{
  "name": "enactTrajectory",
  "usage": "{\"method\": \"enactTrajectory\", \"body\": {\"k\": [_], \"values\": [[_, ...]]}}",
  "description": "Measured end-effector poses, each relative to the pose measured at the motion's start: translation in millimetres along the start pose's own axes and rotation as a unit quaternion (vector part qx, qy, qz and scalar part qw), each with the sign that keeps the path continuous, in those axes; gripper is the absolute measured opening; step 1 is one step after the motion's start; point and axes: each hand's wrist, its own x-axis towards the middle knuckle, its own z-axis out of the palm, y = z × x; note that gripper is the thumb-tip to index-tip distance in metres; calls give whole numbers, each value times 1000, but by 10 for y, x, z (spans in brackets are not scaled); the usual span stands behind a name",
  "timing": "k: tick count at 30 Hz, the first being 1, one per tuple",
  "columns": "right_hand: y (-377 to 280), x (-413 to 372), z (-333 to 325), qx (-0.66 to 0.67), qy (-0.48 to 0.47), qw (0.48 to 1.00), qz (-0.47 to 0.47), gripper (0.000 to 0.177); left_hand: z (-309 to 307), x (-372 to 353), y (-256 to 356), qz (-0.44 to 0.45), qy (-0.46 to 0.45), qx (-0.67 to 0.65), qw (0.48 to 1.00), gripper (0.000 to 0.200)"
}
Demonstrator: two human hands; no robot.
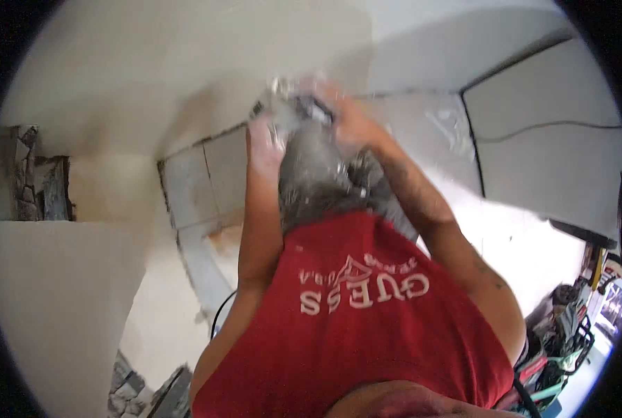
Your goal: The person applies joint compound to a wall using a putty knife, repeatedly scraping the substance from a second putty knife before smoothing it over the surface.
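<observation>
Both of my hands are up in front of my body, close together and smeared by motion. My left hand (265, 139) looks whitish, as if dusted, and its fingers blur into a pale patch. My right hand (346, 118) is curled against a blurred dark and pale object (313, 109) that lies between the two hands; I cannot tell what it is. Below them are my grey trousers (311, 171), marked with whitish specks. A red sleeveless shirt (366, 299) covers my torso.
A pale wall (185, 56) rises ahead, with light tiles (227, 174) along its base. To the right stands a large white panel (548, 125) with a thin cord across it. Broken masonry (28, 174) shows at left, and assorted items (562, 341) are piled at lower right.
</observation>
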Motion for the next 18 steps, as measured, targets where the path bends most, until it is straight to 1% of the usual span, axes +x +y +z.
{"method": "enactTrajectory", "body": {"k": [1,2,3,4,6,8,9,11,12,13,15,17,18], "values": [[-105,-15,-57,-59,-9,998,-37,67,-22,79,-72,6,-23,-2,1000,26],[-69,-47,-78,-111,-34,993,-14,66,-39,159,-141,11,-46,-4,999,26],[-3,-95,-87,-160,-52,986,16,66,44,91,-140,-71,-15,-132,989,27],[11,-122,-144,-146,-57,986,47,67,-89,104,-247,-88,0,-125,988,28],[84,-190,-282,-106,-65,986,114,69,-71,74,-207,-99,26,-134,986,29],[311,-285,-407,-159,-90,975,125,69,464,-136,206,-81,49,-172,980,30],[434,-309,-428,-183,-104,969,132,69,533,-165,345,-54,30,-162,985,34],[726,-250,-437,-210,28,975,69,67,581,-216,602,-46,5,-163,986,36],[817,-251,-545,-220,95,970,33,67,713,-231,653,-39,-9,-161,986,37],[674,-133,-628,-190,188,964,17,64,814,-234,685,-24,-11,-164,986,37],[759,318,-710,-206,378,903,-10,66,824,-129,714,-33,18,-162,986,35],[560,739,-871,-195,463,864,29,64,720,-101,705,-47,59,-139,987,35],[523,895,-886,-188,485,853,49,65,504,-89,620,-56,86,-119,988,36]]}}
